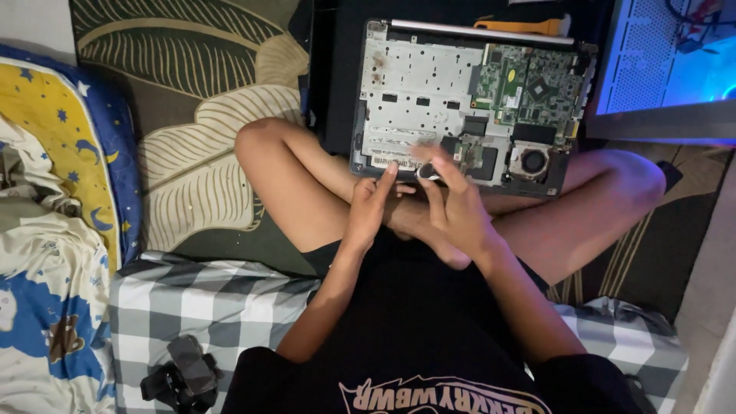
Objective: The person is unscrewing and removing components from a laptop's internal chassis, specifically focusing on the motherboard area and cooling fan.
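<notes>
An opened laptop base (pixel 429 84) lies on a dark surface ahead of my crossed legs, its silver frame, green circuit board (pixel 529 84) and round fan (pixel 532 161) exposed. My left hand (pixel 372 205) hovers at the laptop's near edge, fingers stretched upward and apart. My right hand (pixel 452 201) is beside it, fingertips pinching a small dark part (pixel 427 170) at the near edge of the base. The part is blurred and partly hidden by my fingers.
A leaf-patterned mat (pixel 207 115) lies to the left, with a star-patterned blanket (pixel 54 153) beyond it. I sit on a grey checked cloth (pixel 215 299) where a black gadget (pixel 182 374) rests. A lit blue computer case (pixel 667 54) stands at the upper right. An orange tool (pixel 521 26) lies behind the laptop.
</notes>
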